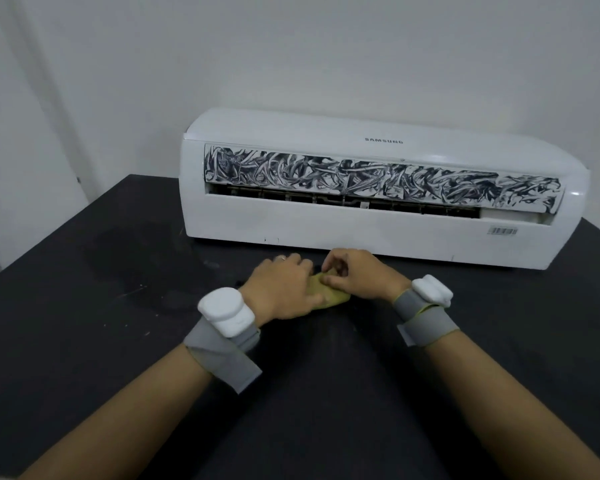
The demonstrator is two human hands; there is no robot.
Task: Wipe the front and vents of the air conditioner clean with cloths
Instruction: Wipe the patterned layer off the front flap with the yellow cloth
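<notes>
Far on the black table the air conditioner is set; nearer, a yellow cloth is gripped by the left hand and pinched by the right hand. Flap marks could be smeared wider if wiped with it bunched.

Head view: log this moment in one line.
left hand: holds small yellow-green cloth | right hand: pinches cloth | white air conditioner: vent flap scribbled black, unwiped

A white air conditioner lies lengthwise at the far side, its flap scribbled black. A bunched yellow cloth sits just in front.
</notes>
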